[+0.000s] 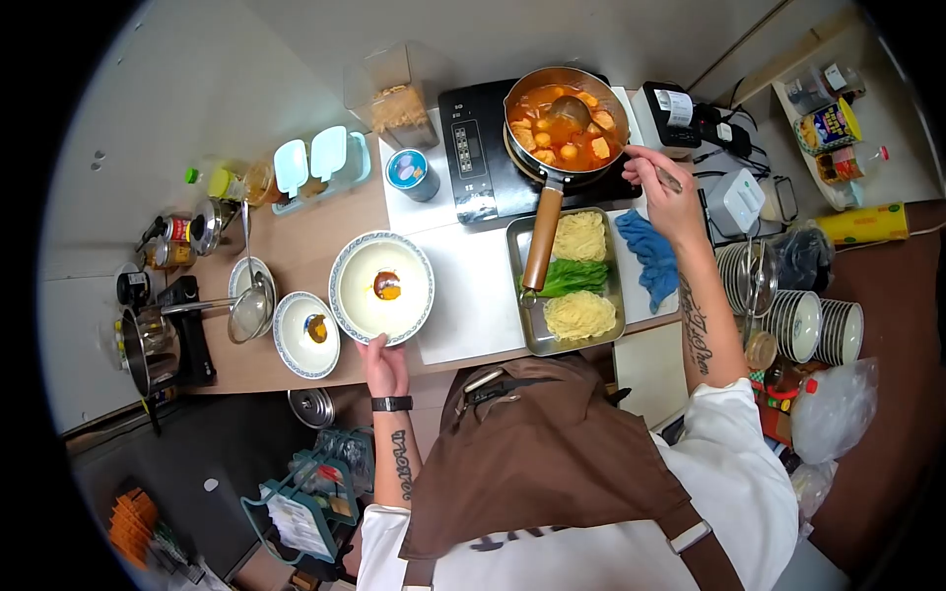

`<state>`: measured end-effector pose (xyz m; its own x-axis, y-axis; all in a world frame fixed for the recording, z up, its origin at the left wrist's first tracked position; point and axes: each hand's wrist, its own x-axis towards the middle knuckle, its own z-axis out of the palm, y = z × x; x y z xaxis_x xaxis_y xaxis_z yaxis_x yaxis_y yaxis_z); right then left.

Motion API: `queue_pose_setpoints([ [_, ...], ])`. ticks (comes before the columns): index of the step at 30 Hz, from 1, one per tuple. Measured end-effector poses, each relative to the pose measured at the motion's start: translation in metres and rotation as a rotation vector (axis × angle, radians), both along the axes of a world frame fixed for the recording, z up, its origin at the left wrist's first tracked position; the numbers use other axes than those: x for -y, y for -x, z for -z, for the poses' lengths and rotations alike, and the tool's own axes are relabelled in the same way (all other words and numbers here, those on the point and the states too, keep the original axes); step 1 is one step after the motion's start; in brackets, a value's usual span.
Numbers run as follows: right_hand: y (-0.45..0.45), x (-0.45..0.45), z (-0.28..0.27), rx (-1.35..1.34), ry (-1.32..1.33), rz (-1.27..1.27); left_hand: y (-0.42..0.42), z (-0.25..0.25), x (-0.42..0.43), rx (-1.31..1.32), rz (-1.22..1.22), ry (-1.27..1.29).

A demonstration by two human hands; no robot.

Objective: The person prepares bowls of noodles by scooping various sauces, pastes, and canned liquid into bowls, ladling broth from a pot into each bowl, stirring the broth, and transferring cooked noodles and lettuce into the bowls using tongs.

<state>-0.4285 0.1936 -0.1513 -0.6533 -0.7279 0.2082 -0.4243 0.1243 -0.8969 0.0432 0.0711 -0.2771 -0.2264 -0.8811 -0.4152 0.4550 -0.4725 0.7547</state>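
My right hand is closed around the handle of a ladle, whose bowl sits in red soup inside the saucepan. Orange and pale chunks float in that soup. The pan rests on a black induction cooker, its wooden handle pointing toward me. With my left hand I grip the near rim of a large patterned bowl. Red and orange-yellow seasoning lies at its bottom. A smaller bowl with brown and yellow seasoning stands just left of it.
A metal tray under the pan handle holds noodles and leafy greens. Beside it lies a blue cloth. A strainer, a can and turquoise-lidded containers are on the left; stacked bowls stand right.
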Motion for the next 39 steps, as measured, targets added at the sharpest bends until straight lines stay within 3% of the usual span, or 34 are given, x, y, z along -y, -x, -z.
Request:
queue_pose_setpoints([
  [5, 0.006, 0.002, 0.010, 0.157, 0.054, 0.012, 0.055, -0.027, 0.010, -0.093, 0.185, 0.030],
  [11, 0.005, 0.001, 0.020, 0.118, 0.065, 0.021, 0.125, -0.052, 0.026, -0.100, 0.356, 0.069],
  [26, -0.005, -0.007, 0.010, 0.018, 0.097, -0.039, 0.168, -0.052, 0.040, -0.047, 0.379, 0.051],
  [29, -0.003, -0.009, 0.011, -0.101, 0.050, -0.002, 0.169, -0.050, 0.041, -0.043, 0.373, 0.059],
  [39, 0.006, -0.002, 0.028, 0.248, 0.175, 0.097, 0.170, -0.044, 0.043, -0.019, 0.384, 0.054],
])
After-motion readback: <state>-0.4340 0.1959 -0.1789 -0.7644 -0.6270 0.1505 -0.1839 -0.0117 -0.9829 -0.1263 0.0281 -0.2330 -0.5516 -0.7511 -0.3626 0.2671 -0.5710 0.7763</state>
